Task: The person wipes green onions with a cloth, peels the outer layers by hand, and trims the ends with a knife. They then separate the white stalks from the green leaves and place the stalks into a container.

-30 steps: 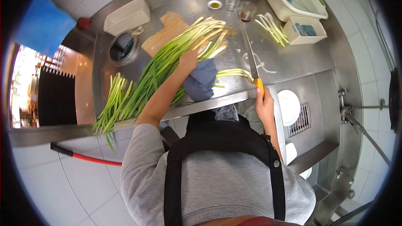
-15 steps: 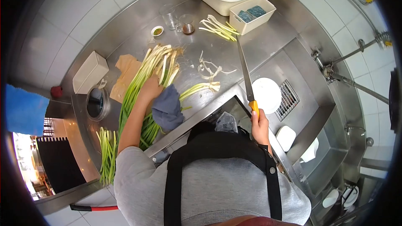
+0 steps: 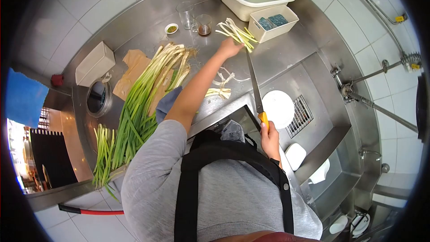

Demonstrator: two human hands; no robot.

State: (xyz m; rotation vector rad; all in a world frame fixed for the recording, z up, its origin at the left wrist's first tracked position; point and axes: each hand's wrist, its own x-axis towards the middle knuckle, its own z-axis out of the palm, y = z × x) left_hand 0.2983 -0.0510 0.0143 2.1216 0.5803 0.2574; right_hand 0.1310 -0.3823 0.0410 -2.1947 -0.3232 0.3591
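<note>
My left hand (image 3: 231, 48) reaches across the counter to a small pile of trimmed spring onions (image 3: 237, 31). Its fingers are stretched out right at the near edge of the pile. In my right hand (image 3: 269, 138) is a long knife (image 3: 254, 80) by its yellow handle, blade pointing away from me, tip close to that pile. A large bunch of spring onions (image 3: 139, 103) with long green leaves lies to the left, roots at the far end. My left arm partly covers a blue-grey cloth (image 3: 168, 103) and a smaller bundle of spring onions (image 3: 218, 92).
A white tub of water (image 3: 255, 6) and a cream bin with blue packets (image 3: 274, 23) stand at the back. Near them are a glass jug (image 3: 204, 24), a glass (image 3: 185, 15) and a small bowl (image 3: 171, 28). On the right, a white plate (image 3: 278, 109) is by the sink drain (image 3: 300, 116).
My left hand has left the large bunch and moved forward and right to the small pile. The knife stays in my right hand, and the view has shifted slightly.
</note>
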